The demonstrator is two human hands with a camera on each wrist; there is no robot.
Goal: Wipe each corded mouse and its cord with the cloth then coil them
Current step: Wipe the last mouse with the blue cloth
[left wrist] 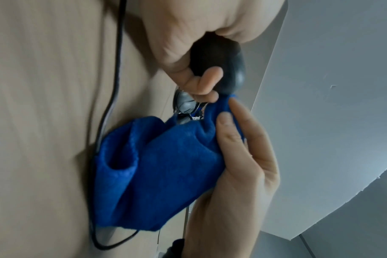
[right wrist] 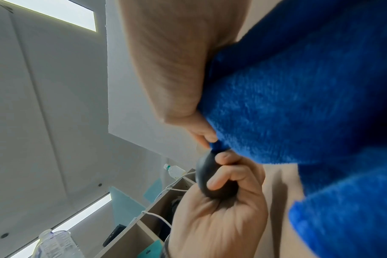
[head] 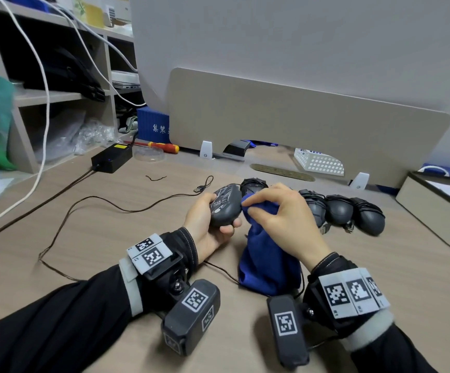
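Left hand (head: 207, 224) first: I curl my fingers and thumb round a dark grey mouse (head: 225, 208), lifted off the counter (head: 89, 232) with its underside turned up toward me. Its thin cord (head: 65, 222) trails away in loose loops across the counter to a plug (head: 198, 189) lying beyond the mouse. With my right hand (head: 280, 219) I pinch a bunched fold of the blue cloth (head: 269, 262) between thumb and fingertips and press that fold against the right edge of the mouse. The rest of the cloth hangs down to the counter, where it covers part of the cord. Beyond my right hand, a row of other mice (head: 339, 211) sits on the counter with cords wound around them.
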